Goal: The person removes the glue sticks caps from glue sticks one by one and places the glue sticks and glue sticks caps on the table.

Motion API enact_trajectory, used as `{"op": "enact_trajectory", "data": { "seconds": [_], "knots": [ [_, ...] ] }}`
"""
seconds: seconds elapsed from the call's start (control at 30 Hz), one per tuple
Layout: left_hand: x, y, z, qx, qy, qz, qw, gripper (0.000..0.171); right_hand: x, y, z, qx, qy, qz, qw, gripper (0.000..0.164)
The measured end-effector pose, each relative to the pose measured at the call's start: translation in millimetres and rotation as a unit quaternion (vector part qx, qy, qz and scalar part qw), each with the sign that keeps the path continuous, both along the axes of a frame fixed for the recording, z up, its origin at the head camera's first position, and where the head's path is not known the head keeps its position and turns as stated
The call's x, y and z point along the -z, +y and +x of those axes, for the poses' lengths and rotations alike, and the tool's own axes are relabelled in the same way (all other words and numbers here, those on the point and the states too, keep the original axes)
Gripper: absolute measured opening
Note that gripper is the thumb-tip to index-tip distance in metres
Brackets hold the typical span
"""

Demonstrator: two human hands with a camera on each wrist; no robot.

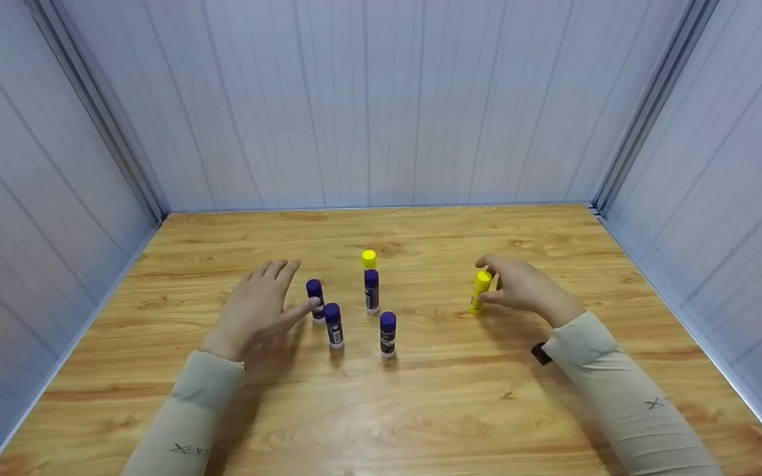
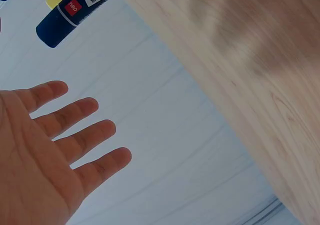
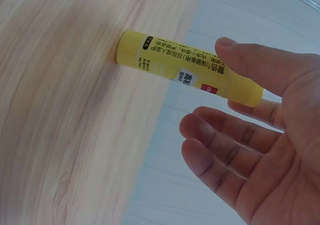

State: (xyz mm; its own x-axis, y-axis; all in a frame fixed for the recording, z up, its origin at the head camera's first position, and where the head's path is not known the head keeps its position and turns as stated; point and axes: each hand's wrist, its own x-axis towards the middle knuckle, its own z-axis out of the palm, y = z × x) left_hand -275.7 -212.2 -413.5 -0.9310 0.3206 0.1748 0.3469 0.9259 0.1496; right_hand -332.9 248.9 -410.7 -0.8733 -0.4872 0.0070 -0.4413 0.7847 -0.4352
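Note:
My right hand is at a yellow glue stick, thumb and index finger around its upper part. In the right wrist view this glue stick has its base at the wood, while the other fingers curl loosely beside it. My left hand spreads its fingers low over the table, holding nothing. Its thumb tip overlaps a dark blue-capped glue stick in the head view. Close by stand more blue-capped glue sticks, one in front, one further right and one behind.
A second yellow-capped glue stick stands at the back, partly hidden by a blue one. The wood-grain table is bounded by pale panel walls at the back and sides. A small black object shows at the right cuff.

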Motion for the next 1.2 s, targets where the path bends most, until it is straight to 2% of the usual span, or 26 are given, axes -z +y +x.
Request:
{"op": "enact_trajectory", "data": {
  "seconds": [0.27,0.67,0.8,0.97,1.2],
  "knots": [
    [-3.2,9.2,0.7,0.028,0.023,0.015,0.9992,0.087,0.1,-7.6,-0.8,0.002,0.001,0.023,1.000,0.049],
    [-6.2,21.5,2.3,0.045,0.067,0.010,0.9967,0.081,-3.3,-11.9,-2.9,-0.010,0.010,0.056,0.998,0.031],
    [-8.8,26.7,2.3,0.048,0.073,0.014,0.9961,0.081,-8.0,-12.6,-1.2,-0.011,0.011,0.048,0.999,0.026],
    [-11.9,31.6,2.1,0.056,0.085,0.017,0.9946,0.079,-12.3,-14.0,1.0,-0.009,0.048,0.027,0.998,0.024],
    [-21.6,40.4,1.8,0.068,0.093,0.029,0.9929,0.079,-13.7,-19.2,4.9,-0.007,0.115,-0.054,0.992,0.024]
  ]
}}
